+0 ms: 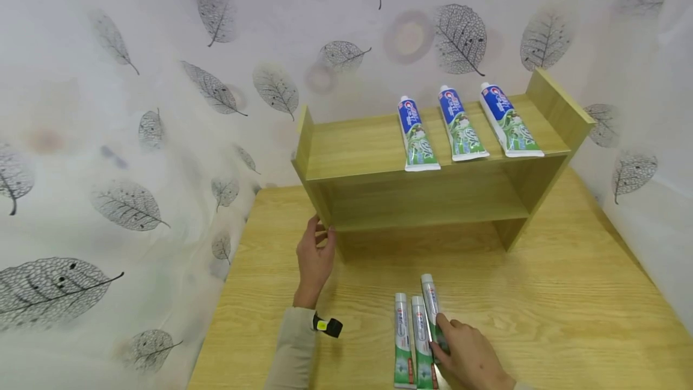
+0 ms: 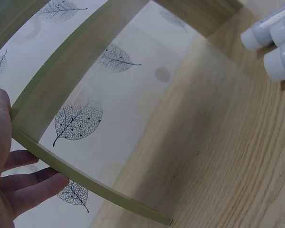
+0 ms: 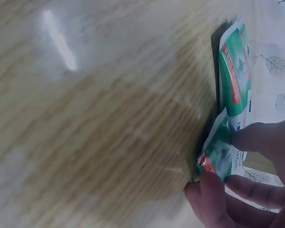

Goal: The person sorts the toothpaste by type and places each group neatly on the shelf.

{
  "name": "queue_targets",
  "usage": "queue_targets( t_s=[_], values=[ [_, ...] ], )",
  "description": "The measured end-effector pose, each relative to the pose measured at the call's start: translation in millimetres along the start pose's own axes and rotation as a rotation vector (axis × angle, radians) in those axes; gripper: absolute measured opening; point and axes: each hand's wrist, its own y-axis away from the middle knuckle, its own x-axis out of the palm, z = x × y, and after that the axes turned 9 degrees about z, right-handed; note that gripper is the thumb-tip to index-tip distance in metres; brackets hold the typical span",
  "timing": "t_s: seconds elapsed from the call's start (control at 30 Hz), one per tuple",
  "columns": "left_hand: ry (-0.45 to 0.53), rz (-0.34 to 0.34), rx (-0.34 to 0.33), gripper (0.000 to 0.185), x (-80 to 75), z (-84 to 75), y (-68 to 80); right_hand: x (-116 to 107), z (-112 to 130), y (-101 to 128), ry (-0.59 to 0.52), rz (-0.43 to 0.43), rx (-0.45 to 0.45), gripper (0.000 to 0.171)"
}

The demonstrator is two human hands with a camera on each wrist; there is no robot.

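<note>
The wooden table [image 1: 568, 318] carries a two-level wooden shelf [image 1: 433, 197] set against the leaf-patterned wall [image 1: 135, 107]. Three blue-and-green tubes [image 1: 460, 122] lie side by side on the shelf's top board, caps toward the wall, well apart from either hand.

The left hand [image 1: 314, 254] holds the shelf's left side panel at its lower front edge, thumb on one face and fingers [image 2: 23, 185] on the other, apparently to steady it. The forearm runs straight up from the near table edge, wrist level.

Three white-and-green tubes [image 1: 414, 336] lie close together on the table in front of the shelf. The right hand [image 1: 468, 357] pinches the tail end of the rightmost tube [image 1: 431, 303], fingers curled round its crimp; this tube sits angled slightly off its neighbours. The other two lie just left of the grip.
</note>
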Motion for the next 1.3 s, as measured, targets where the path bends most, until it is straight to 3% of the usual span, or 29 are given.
queue_targets(
  t_s=[0.5, 0.8, 1.03, 1.3],
  values=[
    [-0.021, -0.022, 0.048, 0.042, 1.0, 0.7, -3.9, 0.6, 7.4, 2.0, 0.089, -0.077, 0.026, 0.035],
    [-0.024, -0.019, 0.042, 0.042, 1.3, -0.4, -0.9, 5.5, 7.3, 2.2, 0.097, -0.108, 0.027, 0.026],
    [-0.027, -0.032, 0.041, 0.041, 2.5, 1.6, 4.0, 12.6, 3.0, 1.8, 0.108, -0.194, -0.016, 0.036],
    [-0.032, -0.042, 0.03, 0.041, 2.1, -0.2, -1.3, 2.2, 1.7, -3.6, -0.009, -0.102, 0.07, 0.039]
  ],
)
